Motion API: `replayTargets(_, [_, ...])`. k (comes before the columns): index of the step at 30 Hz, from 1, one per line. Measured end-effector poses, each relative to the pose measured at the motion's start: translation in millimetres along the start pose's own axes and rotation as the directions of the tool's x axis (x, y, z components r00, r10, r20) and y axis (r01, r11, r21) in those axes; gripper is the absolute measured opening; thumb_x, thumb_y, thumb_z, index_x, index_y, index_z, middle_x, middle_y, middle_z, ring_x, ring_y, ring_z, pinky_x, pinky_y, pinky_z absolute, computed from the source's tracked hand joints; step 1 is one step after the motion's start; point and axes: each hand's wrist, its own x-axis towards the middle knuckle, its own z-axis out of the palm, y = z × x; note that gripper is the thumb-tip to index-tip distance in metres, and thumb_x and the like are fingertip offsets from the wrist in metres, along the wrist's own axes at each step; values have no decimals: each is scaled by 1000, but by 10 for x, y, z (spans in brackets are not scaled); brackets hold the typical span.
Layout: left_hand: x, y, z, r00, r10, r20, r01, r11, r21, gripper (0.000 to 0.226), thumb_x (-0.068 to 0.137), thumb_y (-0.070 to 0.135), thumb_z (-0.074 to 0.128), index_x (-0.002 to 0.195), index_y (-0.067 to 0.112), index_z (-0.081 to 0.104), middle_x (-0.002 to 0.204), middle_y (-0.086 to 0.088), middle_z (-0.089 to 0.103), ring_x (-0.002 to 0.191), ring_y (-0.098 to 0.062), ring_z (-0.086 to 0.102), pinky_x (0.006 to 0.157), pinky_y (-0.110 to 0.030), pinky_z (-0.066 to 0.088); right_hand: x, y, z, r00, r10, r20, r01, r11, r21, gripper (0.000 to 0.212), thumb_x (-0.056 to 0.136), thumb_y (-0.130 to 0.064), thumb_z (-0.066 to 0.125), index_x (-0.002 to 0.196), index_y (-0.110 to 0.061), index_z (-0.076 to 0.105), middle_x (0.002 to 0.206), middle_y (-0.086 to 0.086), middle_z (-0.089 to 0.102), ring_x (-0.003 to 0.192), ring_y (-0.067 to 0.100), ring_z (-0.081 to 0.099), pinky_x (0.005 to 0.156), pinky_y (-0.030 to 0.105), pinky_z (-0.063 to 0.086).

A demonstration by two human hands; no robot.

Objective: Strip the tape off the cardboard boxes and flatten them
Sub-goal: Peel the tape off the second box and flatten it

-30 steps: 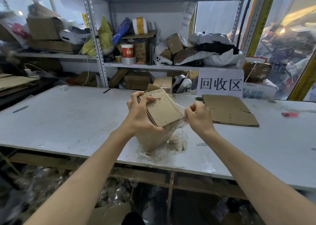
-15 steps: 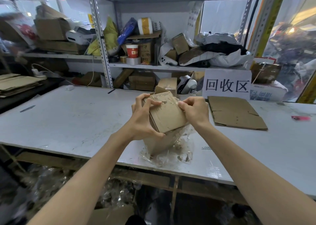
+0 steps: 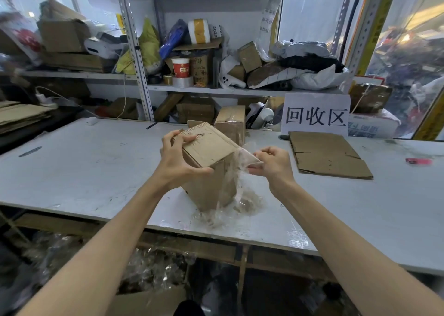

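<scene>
The tall brown cardboard box point(image 3: 211, 169) is standing tilted on the white worktable point(image 3: 96, 171), long axis near upright; the left hand point(image 3: 179, 159) is gripping its top; the right hand point(image 3: 274, 163), just beside it, is pinching the clear tape strip point(image 3: 242, 157) stretching rightwards.

A cardboard box point(image 3: 209, 149) stands tilted on the white surface point(image 3: 96, 167), towards its near edge. The left hand point(image 3: 179, 159) grips the box's top, fingers point(image 3: 186, 138) curled over the far side. The right hand point(image 3: 274, 163) pinches a strip of clear tape point(image 3: 242, 155) stretched off the box's right edge. More crumpled tape lies at the box's foot. To the right, a flattened cardboard sheet point(image 3: 329, 155) lies before a white sign point(image 3: 317, 115).
</scene>
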Motion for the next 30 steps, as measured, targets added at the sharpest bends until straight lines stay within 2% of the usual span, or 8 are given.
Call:
replayTargets(5, [-12,-41,49,999,-37,-20,37,999,26,97,56,47,92,137,31,42,157,7,4,143,-24,11,117,-42,20,-133,-109,81,945,-323,50,326,944,-53,22,89,-1,59,91,-18,72,86,1,73,83,11,68,66,21,53])
replayTargets(10, [-18,-50,114,999,-42,-1,42,998,45,103,53,42,95,138,37,37,158,4,-8,145,-31,9,117,-47,20,-221,-115,93,912,-370,177,402,892,-208,22,82,-38,72,60,-36,70,56,-19,63,57,1,59,63,21,50])
replayTargets(13, [-19,-80,159,998,-16,-66,17,1000,7,101,53,32,96,137,36,40,151,-8,6,141,-36,19,119,-45,24,-202,-111,83,889,-433,147,457,820,-346,14,75,-27,81,85,-19,75,76,-4,73,74,11,70,68,32,59])
replayTargets(15, [1,-105,165,996,-14,-89,12,1000,-22,99,52,31,96,135,39,42,141,-9,21,135,-32,26,114,-38,29,-172,-85,59,877,-459,144,479,806,-347,5,78,-13,78,82,-14,74,73,-3,72,73,11,71,69,36,60])
replayTargets(19, [73,-192,93,969,-176,-176,144,973,-178,95,50,45,93,132,42,43,136,-6,27,126,-24,32,102,-35,38,-209,56,35,829,-523,198,554,718,-422,15,78,3,71,76,-13,71,67,-9,68,70,4,69,67,23,58])
replayTargets(22, [120,-182,20,926,-314,-210,248,925,-289,110,42,63,81,135,30,34,134,-5,32,127,-24,39,99,-36,46,-216,79,68,793,-540,282,607,658,-446,5,79,-8,75,83,-9,72,81,-4,71,79,11,69,70,16,55])
replayTargets(26, [183,-37,-13,908,-358,-217,290,912,-290,119,34,75,73,133,25,31,132,-6,36,126,-25,40,102,-41,46,-274,7,143,757,-333,562,636,574,-516,56,73,-41,79,113,-4,65,119,4,59,104,16,58,90,29,52])
replayTargets(30, [135,38,12,911,-393,-129,340,889,-307,125,34,78,71,140,27,29,136,-8,34,127,-28,41,106,-48,44,-328,38,233,725,-422,545,688,403,-603,46,78,-23,77,113,-5,54,109,10,63,94,27,62,83,39,50])
